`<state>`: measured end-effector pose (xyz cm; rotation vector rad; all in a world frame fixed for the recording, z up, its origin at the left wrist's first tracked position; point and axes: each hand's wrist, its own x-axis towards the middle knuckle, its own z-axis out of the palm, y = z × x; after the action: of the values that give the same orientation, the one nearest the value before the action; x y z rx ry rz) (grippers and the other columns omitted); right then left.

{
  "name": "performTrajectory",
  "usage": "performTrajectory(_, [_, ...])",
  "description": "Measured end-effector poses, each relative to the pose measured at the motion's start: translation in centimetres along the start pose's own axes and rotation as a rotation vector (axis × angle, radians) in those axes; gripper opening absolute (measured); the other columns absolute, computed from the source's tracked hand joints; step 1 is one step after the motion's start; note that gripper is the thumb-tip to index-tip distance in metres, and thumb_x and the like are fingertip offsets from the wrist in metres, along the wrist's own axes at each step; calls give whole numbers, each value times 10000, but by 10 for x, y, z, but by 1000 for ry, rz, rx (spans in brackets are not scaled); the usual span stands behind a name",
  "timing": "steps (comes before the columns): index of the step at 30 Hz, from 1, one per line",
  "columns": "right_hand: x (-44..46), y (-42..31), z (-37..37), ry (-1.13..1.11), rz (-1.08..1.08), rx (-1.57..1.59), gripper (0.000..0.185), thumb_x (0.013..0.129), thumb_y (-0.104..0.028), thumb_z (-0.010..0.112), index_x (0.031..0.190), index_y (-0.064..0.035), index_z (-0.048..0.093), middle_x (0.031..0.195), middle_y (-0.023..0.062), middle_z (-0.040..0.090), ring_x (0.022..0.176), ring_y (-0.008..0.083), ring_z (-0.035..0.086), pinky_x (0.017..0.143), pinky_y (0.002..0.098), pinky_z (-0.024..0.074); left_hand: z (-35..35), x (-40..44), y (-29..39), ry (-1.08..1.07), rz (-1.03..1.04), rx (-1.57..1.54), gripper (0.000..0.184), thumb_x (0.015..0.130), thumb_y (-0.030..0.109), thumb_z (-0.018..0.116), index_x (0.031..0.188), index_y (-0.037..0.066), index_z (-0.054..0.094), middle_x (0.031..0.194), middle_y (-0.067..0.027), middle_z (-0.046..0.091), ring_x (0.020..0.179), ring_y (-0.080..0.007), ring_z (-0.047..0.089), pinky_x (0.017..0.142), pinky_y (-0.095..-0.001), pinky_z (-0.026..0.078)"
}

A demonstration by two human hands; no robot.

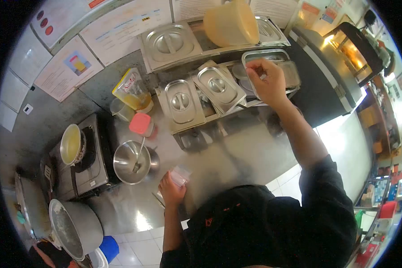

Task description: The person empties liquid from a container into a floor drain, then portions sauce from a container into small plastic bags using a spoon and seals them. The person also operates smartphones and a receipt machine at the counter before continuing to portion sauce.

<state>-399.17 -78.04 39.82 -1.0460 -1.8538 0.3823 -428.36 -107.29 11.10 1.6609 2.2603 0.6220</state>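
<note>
Left hand: the person's left hand (172, 190) has its fingers closed around a clear plastic packet (180, 175), low over the steel counter (210, 163) and close to the body
Packet: it sits in that left hand, just to the right of the steel mixing bowl (124, 165) from where I stand; its contents, and whether its mouth is open, are too small to tell
Right hand: the right hand (267, 80) is raised over the open steel pan (265, 54) in the rack, fingers curled and drawn together; I cannot tell whether they pinch anything or touch the pan
Rack pans: two handled steel lids (180, 102) lie left of the right hand, the nearer one set askew
Mixing bowl: a spoon (136, 167) leans inside; I make out no filling, and a pink-lidded tub (140, 123) stands just behind, its lid on
Stove side: a small pot (70, 145) with a yellowish inside rests on the gas stove (91, 178)
How far along: packet already in hand, one pan already uncovered; packet not yet set down, so I judge the work under way, not finished
</note>
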Motion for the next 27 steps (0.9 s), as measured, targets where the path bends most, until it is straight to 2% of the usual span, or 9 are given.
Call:
performTrajectory(3, [5, 35, 18, -113, 73, 11, 137, 848, -105, 676, 942, -5, 677, 839, 117, 692, 741, 200, 661, 689, 311, 518, 1, -7, -2, 39, 29, 5, 843, 695, 313, 733, 1396, 17, 370, 1338, -228, 467, 1252, -432, 422, 1047, -569, 306])
performTrajectory(6, [0, 28, 26, -316, 111, -111, 153, 854, -132, 667, 944, -8, 676, 849, 136, 687, 759, 238, 667, 711, 335, 523, -8, -10, 3, 96, 78, -11, 820, 710, 332, 737, 1384, 27, 384, 1351, -231, 458, 1271, -439, 402, 1063, -572, 291])
performTrajectory(7, [-2, 22, 28, -355, 89, -137, 163, 849, -144, 663, 941, -10, 675, 863, 154, 684, 779, 286, 668, 733, 364, 524, -11, -11, 5, 119, 96, -23, 811, 715, 336, 739, 1379, 29, 390, 1354, -232, 456, 1277, -441, 395, 1067, -572, 287])
performTrajectory(10, [-7, 17, 33, -429, -23, -147, 160, 835, -141, 669, 928, -11, 670, 864, 159, 680, 793, 313, 668, 740, 383, 526, -11, -11, -2, 189, 140, -8, 744, 727, 313, 731, 1346, 30, 431, 1358, -232, 454, 1281, -435, 392, 1068, -569, 288])
performTrajectory(13, [-6, 15, 34, -539, 11, -193, 170, 846, -167, 642, 921, -17, 672, 884, 168, 681, 827, 338, 668, 749, 426, 524, -25, -13, 8, 217, 106, -27, 664, 736, 276, 725, 1306, 41, 479, 1351, -229, 463, 1271, -432, 403, 1065, -561, 296])
performTrajectory(16, [7, 33, 54, -588, -63, -367, 193, 855, -195, 605, 937, -34, 673, 906, 180, 683, 860, 359, 665, 766, 464, 522, -24, -15, 6, 257, 94, 24, 632, 745, 338, 721, 1273, 54, 520, 1339, -212, 499, 1241, -424, 443, 1041, -553, 324])
performTrajectory(19, [14, 37, 72, -587, -45, -472, 211, 855, -215, 581, 957, -54, 672, 933, 188, 686, 896, 378, 664, 800, 484, 523, -30, -11, 15, 245, 145, -79, 586, 742, 278, 724, 1249, 56, 529, 1307, -201, 518, 1214, -415, 460, 1026, -534, 345])
performTrajectory(25, [20, 41, 80, -421, 22, -507, 297, 799, -160, 645, 1085, -83, 614, 871, 160, 688, 822, 356, 666, 727, 447, 516, -31, -21, 34, 242, 114, -119, 529, 711, 160, 740, 1194, 58, 550, 1280, -186, 526, 1181, -397, 478, 1017, -515, 353])
performTrajectory(27, [23, 32, 51, -464, 100, -418, 312, 801, -124, 637, 1110, -88, 607, 858, 133, 688, 756, 290, 671, 686, 394, 518, -33, -29, 32, 253, 105, -102, 516, 717, 158, 739, 1188, 65, 550, 1279, -181, 527, 1183, -391, 477, 1019, -515, 349])
